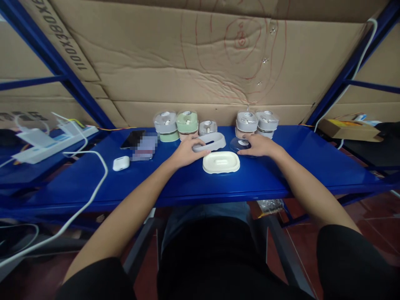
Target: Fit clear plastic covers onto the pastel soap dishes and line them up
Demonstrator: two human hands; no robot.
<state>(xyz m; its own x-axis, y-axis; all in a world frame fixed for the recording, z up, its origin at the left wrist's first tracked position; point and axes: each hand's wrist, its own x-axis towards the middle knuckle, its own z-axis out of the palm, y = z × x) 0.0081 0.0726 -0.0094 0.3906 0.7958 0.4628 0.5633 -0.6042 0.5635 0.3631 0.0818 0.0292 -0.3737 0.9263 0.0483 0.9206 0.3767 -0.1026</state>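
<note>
A grey oval piece with a slot in its middle [215, 141] is held at its left end by my left hand [188, 152], the thumb in front and fingers over the far side. My right hand [261, 146] grips the right edge of a clear round-edged lid [238, 144] lying on the table. Between my hands, nearer to me, a cream oval piece with a raised bar [221, 162] rests on the table, touched by neither hand. Right behind the grey piece stands a small clear-lidded container [208, 126], partly hidden.
Stacked containers with clear lids, grey and green ones [187, 123] at left and grey ones [246, 121] at right, line the back of the blue table [175, 183]. A white earbud case [121, 163], a phone [133, 139] and a power strip [53, 143] lie to the left.
</note>
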